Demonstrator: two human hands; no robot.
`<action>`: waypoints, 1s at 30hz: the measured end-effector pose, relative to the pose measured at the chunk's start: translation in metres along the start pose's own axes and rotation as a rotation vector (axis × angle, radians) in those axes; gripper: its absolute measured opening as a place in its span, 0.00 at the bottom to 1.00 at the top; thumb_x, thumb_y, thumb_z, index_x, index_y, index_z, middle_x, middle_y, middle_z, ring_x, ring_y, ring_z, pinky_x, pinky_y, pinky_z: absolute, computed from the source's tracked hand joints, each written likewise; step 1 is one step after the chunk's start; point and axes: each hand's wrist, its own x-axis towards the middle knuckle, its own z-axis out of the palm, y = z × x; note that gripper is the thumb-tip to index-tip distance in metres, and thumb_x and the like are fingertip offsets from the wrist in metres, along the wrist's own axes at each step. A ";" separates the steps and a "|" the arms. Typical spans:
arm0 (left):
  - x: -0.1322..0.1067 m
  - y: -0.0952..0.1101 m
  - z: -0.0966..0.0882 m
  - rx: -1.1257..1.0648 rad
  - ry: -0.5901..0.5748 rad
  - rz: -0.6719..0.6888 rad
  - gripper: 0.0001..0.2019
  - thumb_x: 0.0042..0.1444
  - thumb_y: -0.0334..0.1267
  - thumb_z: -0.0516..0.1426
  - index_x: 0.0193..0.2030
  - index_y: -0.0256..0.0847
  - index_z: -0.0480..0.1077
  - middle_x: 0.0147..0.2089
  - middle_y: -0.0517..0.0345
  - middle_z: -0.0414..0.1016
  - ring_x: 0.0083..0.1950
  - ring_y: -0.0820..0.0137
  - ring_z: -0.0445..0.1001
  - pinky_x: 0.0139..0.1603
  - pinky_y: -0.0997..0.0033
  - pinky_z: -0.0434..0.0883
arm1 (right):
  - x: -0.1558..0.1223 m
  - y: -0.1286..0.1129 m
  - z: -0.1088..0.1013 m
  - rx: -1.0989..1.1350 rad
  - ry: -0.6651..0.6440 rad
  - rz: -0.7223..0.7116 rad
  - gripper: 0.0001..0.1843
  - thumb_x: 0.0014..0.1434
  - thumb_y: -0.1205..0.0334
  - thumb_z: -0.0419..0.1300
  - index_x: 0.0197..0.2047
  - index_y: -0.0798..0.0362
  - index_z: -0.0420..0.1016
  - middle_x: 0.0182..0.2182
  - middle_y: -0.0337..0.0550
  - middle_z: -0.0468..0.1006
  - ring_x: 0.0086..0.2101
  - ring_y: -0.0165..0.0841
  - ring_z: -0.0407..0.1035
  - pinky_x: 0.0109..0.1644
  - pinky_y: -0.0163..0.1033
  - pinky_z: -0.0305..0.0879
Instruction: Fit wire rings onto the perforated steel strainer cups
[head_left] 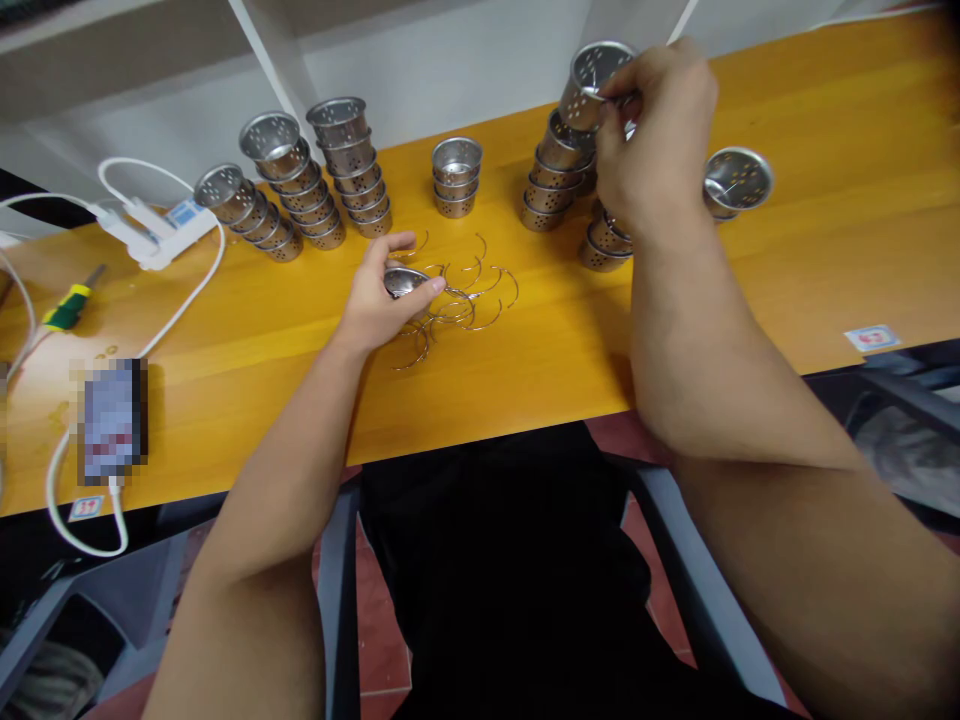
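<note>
My left hand [375, 300] is curled around a small silvery metal cup [406, 283], with the thumb along its near rim; most of the cup is hidden by the fingers. A loose heap of thin curved wires [457, 305] lies beside and beneath this hand. Farther back on the right, my right hand [664, 130] pinches the rim of a perforated metal cup [589, 90]. That cup is at the top of a leaning stack of similar cups [546, 195]; whether it rests on the stack I cannot tell. Another short stack [606, 245] is partly behind my right wrist.
Stacks of perforated cups [360, 165] stand at the back left, with a shorter stack [456, 185] mid-table and another cup [739, 180] at right. A white power strip [169, 235], cables, a green-yellow screwdriver [69, 305] and a blurred-out phone [112, 420] occupy the left side.
</note>
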 end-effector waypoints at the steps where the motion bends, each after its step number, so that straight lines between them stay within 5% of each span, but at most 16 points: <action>1: 0.000 0.000 0.000 -0.001 -0.001 0.002 0.44 0.62 0.68 0.82 0.76 0.51 0.78 0.75 0.44 0.87 0.70 0.50 0.88 0.76 0.45 0.87 | 0.001 0.004 0.003 0.031 -0.002 -0.017 0.22 0.77 0.72 0.62 0.64 0.46 0.90 0.68 0.63 0.87 0.64 0.53 0.83 0.73 0.58 0.74; 8: 0.000 0.001 0.000 -0.029 0.011 -0.011 0.44 0.59 0.66 0.83 0.74 0.50 0.79 0.75 0.44 0.87 0.69 0.49 0.88 0.76 0.44 0.87 | 0.004 0.016 0.013 0.021 -0.033 -0.035 0.21 0.75 0.66 0.64 0.65 0.47 0.91 0.69 0.64 0.86 0.60 0.54 0.80 0.71 0.60 0.71; 17: 0.001 -0.001 0.000 -0.003 0.008 0.012 0.43 0.61 0.64 0.83 0.76 0.50 0.78 0.77 0.43 0.86 0.73 0.48 0.87 0.80 0.40 0.85 | -0.012 -0.025 -0.003 -0.120 -0.083 0.091 0.17 0.78 0.71 0.70 0.65 0.53 0.93 0.73 0.66 0.84 0.74 0.55 0.77 0.81 0.60 0.69; 22: 0.003 -0.007 0.001 0.008 0.037 0.038 0.52 0.50 0.65 0.89 0.76 0.53 0.77 0.78 0.45 0.84 0.79 0.43 0.85 0.86 0.35 0.82 | -0.020 -0.038 -0.009 -0.122 -0.022 0.100 0.21 0.77 0.72 0.73 0.69 0.54 0.92 0.78 0.65 0.79 0.78 0.56 0.73 0.83 0.60 0.64; 24: 0.003 -0.008 0.001 0.007 0.035 0.045 0.54 0.47 0.64 0.90 0.76 0.54 0.78 0.78 0.45 0.83 0.79 0.43 0.85 0.87 0.34 0.82 | -0.021 -0.035 -0.008 -0.072 0.072 0.022 0.22 0.73 0.74 0.71 0.67 0.53 0.92 0.76 0.64 0.80 0.78 0.55 0.72 0.82 0.59 0.66; 28: 0.003 -0.010 0.003 -0.004 -0.004 0.019 0.52 0.50 0.65 0.89 0.75 0.51 0.78 0.76 0.42 0.85 0.78 0.41 0.86 0.84 0.36 0.84 | -0.021 -0.030 -0.003 0.197 0.311 -0.438 0.14 0.81 0.64 0.62 0.59 0.53 0.89 0.62 0.67 0.85 0.68 0.52 0.79 0.77 0.59 0.76; 30: 0.003 -0.012 0.004 -0.019 -0.021 -0.002 0.51 0.53 0.69 0.86 0.75 0.49 0.77 0.75 0.41 0.87 0.77 0.42 0.87 0.81 0.39 0.86 | -0.023 -0.032 0.002 0.347 0.198 -0.563 0.16 0.81 0.64 0.57 0.54 0.51 0.89 0.53 0.63 0.88 0.55 0.50 0.83 0.64 0.58 0.80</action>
